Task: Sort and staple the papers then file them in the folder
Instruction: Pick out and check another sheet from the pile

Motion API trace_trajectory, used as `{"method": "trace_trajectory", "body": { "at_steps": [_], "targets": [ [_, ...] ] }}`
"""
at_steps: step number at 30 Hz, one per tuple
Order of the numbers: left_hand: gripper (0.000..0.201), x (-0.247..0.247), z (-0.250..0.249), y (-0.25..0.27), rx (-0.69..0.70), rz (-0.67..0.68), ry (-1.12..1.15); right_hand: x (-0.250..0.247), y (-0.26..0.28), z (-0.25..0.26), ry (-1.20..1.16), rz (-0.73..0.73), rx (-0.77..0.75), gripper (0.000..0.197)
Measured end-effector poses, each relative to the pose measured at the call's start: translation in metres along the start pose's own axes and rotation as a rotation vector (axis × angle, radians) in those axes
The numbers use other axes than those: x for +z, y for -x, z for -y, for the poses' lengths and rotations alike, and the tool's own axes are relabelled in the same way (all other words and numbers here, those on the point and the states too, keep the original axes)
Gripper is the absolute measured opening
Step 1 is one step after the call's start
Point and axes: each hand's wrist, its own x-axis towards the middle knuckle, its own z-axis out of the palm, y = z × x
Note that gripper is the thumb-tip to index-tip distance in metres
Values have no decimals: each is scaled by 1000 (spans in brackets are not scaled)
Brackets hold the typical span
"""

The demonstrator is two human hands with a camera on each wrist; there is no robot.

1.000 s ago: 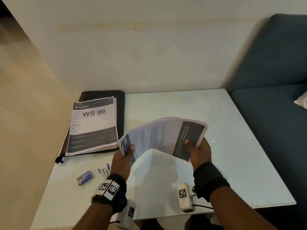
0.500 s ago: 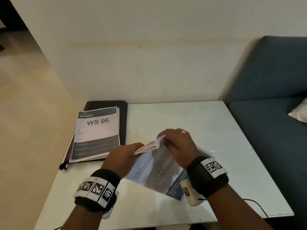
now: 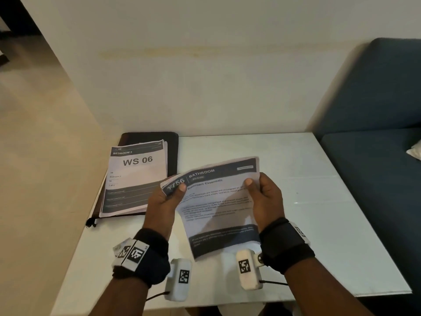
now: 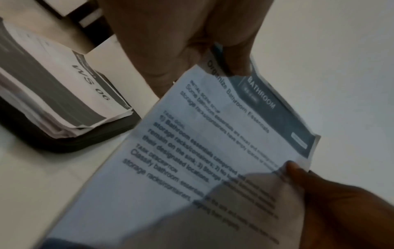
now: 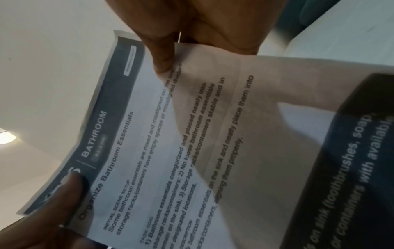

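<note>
Papers (image 3: 218,208) headed "BATHROOM", a thin bunch, held up above the near middle of the white surface (image 3: 319,201), tilted toward the head camera. Left hand (image 3: 163,201) pinches the top left corner, thumb on the printed face and fingers curled behind; right hand (image 3: 264,199) grips the right edge the same way, thumb on front. A second stack of papers (image 3: 136,176) topped "WS 06" lies flat on the black folder (image 3: 150,136) at the far left corner of the surface, well apart from the held bunch; blue sofa (image 3: 376,133) along the right edge.
</note>
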Motion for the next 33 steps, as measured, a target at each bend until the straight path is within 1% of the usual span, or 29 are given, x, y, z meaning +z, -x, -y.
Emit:
{"method": "trace_trajectory", "body": {
  "at_steps": [3,4,6,8,11,13,15,18,20,23,25,28,29,32,33],
  "targets": [
    [19,0,11,-5,-2,10,-19,-3,0,-1,-19,-58,8,14],
    [17,0,15,-5,-12,11,-24,-4,0,-1,-33,-70,8,15],
    [18,3,22,-4,-13,0,-41,-2,1,0,-40,-71,-21,14],
    [18,7,26,-2,16,-25,-53,2,3,-1,-21,-47,-66,14],
    [18,15,24,-2,84,-58,-45,7,6,-3,16,-40,-120,21],
    [19,20,27,-2,98,-67,-39,10,9,-6,23,-52,-134,17],
    [21,23,36,-1,72,-65,-36,12,13,-14,41,-56,-106,7],
    [31,23,53,3,-1,-75,1,12,19,-33,54,-55,-30,20],
    [35,21,57,4,-7,-71,8,11,20,-37,54,-61,-14,17],
    [34,22,58,1,7,-64,14,11,15,-35,21,-99,-18,16],
    [32,23,61,-1,-5,-66,16,11,14,-36,-4,-101,-2,19],
    [20,22,69,1,-47,-48,-24,11,22,-48,1,-84,45,24],
    [19,22,70,1,-51,-38,-33,10,24,-49,16,-92,50,22],
    [18,16,68,-6,-70,-31,-40,5,15,-41,46,-136,57,9],
    [17,14,65,-7,-86,-25,-31,3,11,-36,61,-154,53,11]
  ]
}}
